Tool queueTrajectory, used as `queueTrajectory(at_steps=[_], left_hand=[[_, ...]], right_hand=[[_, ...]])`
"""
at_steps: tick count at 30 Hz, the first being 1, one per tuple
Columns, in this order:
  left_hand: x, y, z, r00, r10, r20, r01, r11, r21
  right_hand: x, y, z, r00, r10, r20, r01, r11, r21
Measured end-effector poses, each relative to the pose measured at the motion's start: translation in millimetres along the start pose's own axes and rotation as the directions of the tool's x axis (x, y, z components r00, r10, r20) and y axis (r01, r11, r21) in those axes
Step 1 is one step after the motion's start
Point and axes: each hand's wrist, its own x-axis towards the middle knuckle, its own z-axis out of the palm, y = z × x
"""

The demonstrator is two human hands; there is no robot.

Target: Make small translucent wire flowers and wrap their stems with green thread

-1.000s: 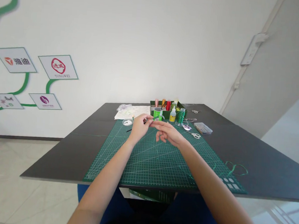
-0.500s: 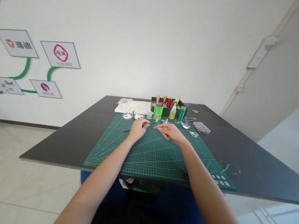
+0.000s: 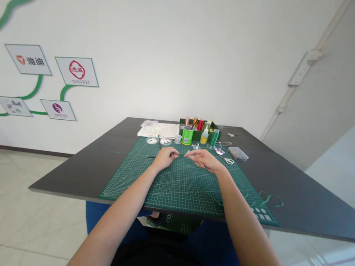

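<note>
Above the green cutting mat point(image 3: 173, 186), my left hand point(image 3: 164, 158) is closed in a pinch on a thin green thread point(image 3: 181, 155). A short stretch of it runs across to my right hand point(image 3: 205, 160), whose thumb and index finger come together at its other end. The fingertips are small in the picture, so the exact grip is hard to see. A thin dark stick point(image 3: 152, 157) pokes out to the left of my left hand; whether the hand holds it or it lies on the mat, I cannot tell.
Behind the hands stand a bright green can point(image 3: 187, 135), a glue bottle point(image 3: 204, 135), a green thread spool point(image 3: 214, 138) and a box point(image 3: 216, 130) of spools. White-handled scissors point(image 3: 229, 161) and a clear case point(image 3: 238, 153) lie right. Shallow dishes point(image 3: 152, 141) sit left; green ribbon point(image 3: 270, 199) lies front right.
The view has shifted slightly. My right hand's fingertips have come a little closer to the thread, and the thread between the hands now lies more level.
</note>
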Motion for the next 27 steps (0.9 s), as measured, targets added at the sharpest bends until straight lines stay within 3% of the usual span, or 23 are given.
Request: queueTrajectory(at_steps=[6,13,27], left_hand=[[0,6,-4,0.992,0.002,0.125,0.006,0.998,-0.062],[-2,22,-6,0.968,0.043,0.247,-0.013,0.992,-0.124],[-5,29,-2,0.941,0.051,0.334,0.046,0.96,-0.277]], right_hand=[[-3,-5,-2,0.996,-0.052,-0.068,0.06,0.991,0.122],[-4,-5,-6,0.992,-0.083,-0.092,0.096,0.983,0.155],[-1,-1,-5,0.992,-0.066,-0.107,0.086,0.978,0.189]])
